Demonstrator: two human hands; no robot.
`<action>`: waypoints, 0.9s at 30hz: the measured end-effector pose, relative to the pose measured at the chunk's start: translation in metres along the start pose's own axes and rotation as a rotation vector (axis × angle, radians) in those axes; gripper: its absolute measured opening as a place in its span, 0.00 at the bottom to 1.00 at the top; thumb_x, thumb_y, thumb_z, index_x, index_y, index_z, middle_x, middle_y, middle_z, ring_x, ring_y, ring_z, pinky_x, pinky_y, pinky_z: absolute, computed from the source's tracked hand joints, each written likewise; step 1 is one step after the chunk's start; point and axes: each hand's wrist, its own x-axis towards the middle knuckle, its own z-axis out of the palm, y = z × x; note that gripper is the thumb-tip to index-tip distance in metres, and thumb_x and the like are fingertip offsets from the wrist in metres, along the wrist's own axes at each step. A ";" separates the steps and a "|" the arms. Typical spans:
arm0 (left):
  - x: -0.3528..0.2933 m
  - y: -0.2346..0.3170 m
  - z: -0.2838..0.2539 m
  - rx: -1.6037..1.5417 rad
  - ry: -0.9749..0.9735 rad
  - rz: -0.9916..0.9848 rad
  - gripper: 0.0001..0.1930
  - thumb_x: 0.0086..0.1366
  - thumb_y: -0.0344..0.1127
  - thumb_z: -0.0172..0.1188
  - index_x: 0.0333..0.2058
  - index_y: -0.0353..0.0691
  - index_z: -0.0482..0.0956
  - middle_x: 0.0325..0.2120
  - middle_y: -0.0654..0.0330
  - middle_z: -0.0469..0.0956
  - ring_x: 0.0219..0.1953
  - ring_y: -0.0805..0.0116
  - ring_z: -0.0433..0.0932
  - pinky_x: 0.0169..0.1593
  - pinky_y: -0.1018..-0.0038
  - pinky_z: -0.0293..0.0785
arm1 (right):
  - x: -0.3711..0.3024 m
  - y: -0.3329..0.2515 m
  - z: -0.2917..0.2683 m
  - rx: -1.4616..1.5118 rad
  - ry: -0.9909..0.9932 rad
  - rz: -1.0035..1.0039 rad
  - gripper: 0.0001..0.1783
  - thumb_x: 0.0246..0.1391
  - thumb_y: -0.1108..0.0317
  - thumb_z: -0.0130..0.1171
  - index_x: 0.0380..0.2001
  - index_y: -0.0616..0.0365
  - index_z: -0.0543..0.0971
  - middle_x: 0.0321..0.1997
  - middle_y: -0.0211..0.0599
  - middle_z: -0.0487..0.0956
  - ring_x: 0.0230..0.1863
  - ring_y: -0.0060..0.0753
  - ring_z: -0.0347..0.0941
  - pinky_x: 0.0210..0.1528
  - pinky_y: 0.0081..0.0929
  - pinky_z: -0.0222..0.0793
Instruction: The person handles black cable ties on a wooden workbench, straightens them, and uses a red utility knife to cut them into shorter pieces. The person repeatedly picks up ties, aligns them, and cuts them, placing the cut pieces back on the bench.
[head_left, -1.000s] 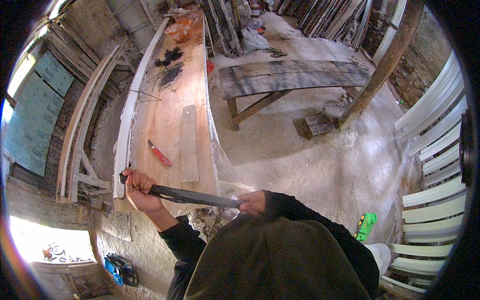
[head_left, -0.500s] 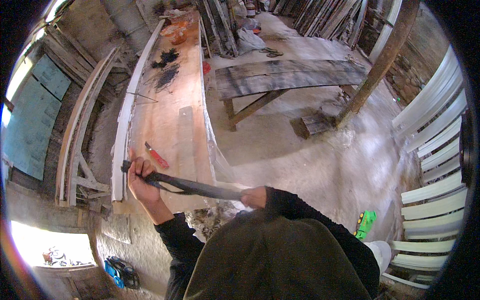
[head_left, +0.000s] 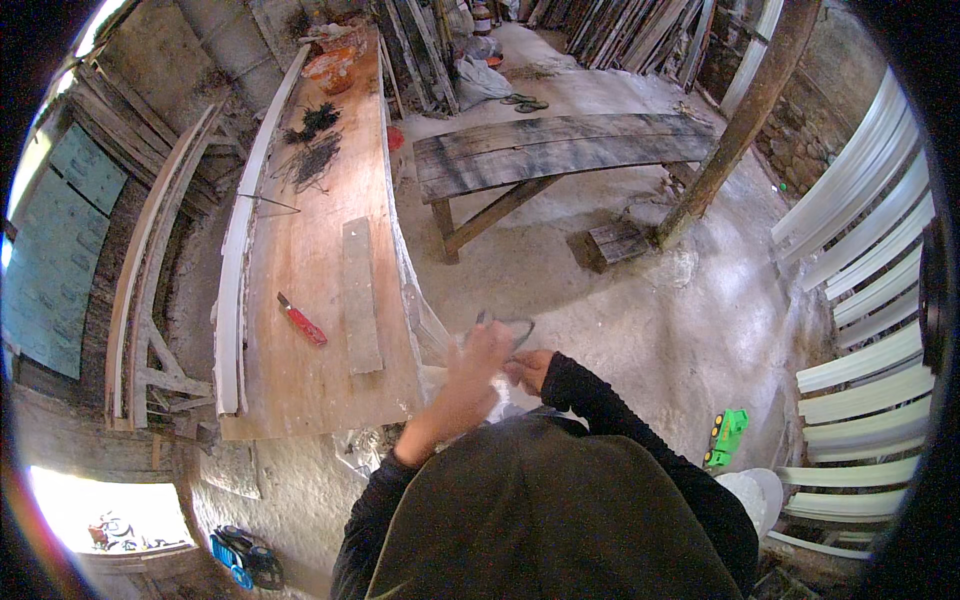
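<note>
My left hand (head_left: 474, 374) and my right hand (head_left: 530, 369) are close together in front of my body, just right of the table's near end. A thin loop of a black strip (head_left: 519, 328) rises above the fingers. My left hand, blurred by motion, looks closed on it. The fingers of my right hand are pinched together at the strip's lower part; the rest is hidden by the hands. On the wooden table (head_left: 290, 395), left of my hands, lies a red-handled knife (head_left: 303, 322). Beside the knife is a flat grey-brown slat (head_left: 362, 295).
Long white mouldings (head_left: 235, 265) line the table's left edge. Dark wiry clumps (head_left: 312, 160) and an orange basin (head_left: 332, 70) are farther up. A low plank bench (head_left: 560, 150) stands beyond, by a wooden post (head_left: 735, 125). White strips (head_left: 860, 380) and a green toy truck (head_left: 726, 437) are right.
My left hand has moved right, from over the table to beside my right hand. The strip, stretched between the hands before, is now bent into a loop.
</note>
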 end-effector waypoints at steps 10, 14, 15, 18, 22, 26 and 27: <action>0.014 -0.005 0.016 -0.407 -0.098 -0.070 0.29 0.47 0.24 0.44 0.51 0.36 0.51 0.34 0.47 0.69 0.40 0.52 0.67 0.45 0.66 0.59 | -0.013 -0.010 0.006 0.301 -0.053 0.098 0.20 0.49 0.51 0.41 0.18 0.57 0.69 0.07 0.24 0.60 0.08 0.16 0.51 0.11 0.18 0.45; 0.008 -0.022 0.024 -0.839 0.050 -0.172 0.24 0.47 0.24 0.41 0.48 0.37 0.59 0.34 0.50 0.71 0.34 0.60 0.69 0.39 0.71 0.63 | -0.010 -0.005 -0.001 0.448 -0.033 0.052 0.23 0.48 0.46 0.41 0.17 0.55 0.68 0.08 0.24 0.60 0.08 0.16 0.52 0.11 0.17 0.45; 0.007 -0.025 0.024 -0.979 0.071 -0.232 0.24 0.47 0.25 0.40 0.47 0.37 0.61 0.34 0.52 0.71 0.33 0.63 0.70 0.38 0.73 0.64 | -0.014 -0.011 0.001 0.565 0.017 -0.039 0.29 0.49 0.42 0.34 0.16 0.57 0.69 0.04 0.25 0.59 0.05 0.18 0.53 0.08 0.17 0.47; 0.005 -0.023 0.013 -1.096 0.100 -0.313 0.22 0.47 0.26 0.40 0.45 0.37 0.64 0.30 0.59 0.72 0.29 0.73 0.68 0.34 0.79 0.64 | -0.012 -0.014 0.000 0.690 0.002 -0.218 0.23 0.51 0.49 0.37 0.18 0.57 0.68 0.06 0.26 0.61 0.06 0.19 0.57 0.11 0.16 0.53; 0.006 -0.019 0.017 -1.226 0.140 -0.425 0.17 0.48 0.31 0.44 0.40 0.36 0.68 0.25 0.63 0.70 0.24 0.77 0.65 0.27 0.80 0.63 | -0.002 -0.001 0.002 0.715 0.009 -0.440 0.14 0.49 0.62 0.47 0.34 0.63 0.69 0.24 0.32 0.71 0.27 0.20 0.67 0.33 0.17 0.63; 0.006 -0.006 0.011 -1.143 0.087 -0.525 0.17 0.51 0.36 0.46 0.41 0.36 0.66 0.25 0.63 0.69 0.25 0.76 0.65 0.27 0.80 0.63 | 0.004 0.006 0.002 0.439 0.133 -0.626 0.09 0.45 0.70 0.52 0.32 0.60 0.74 0.33 0.33 0.72 0.32 0.22 0.67 0.39 0.16 0.60; 0.005 -0.007 0.015 -1.160 0.075 -0.515 0.18 0.52 0.38 0.47 0.41 0.36 0.65 0.26 0.63 0.69 0.25 0.76 0.65 0.27 0.80 0.63 | 0.003 0.006 0.003 0.435 0.141 -0.601 0.09 0.45 0.70 0.52 0.32 0.59 0.74 0.33 0.33 0.72 0.32 0.23 0.67 0.38 0.16 0.61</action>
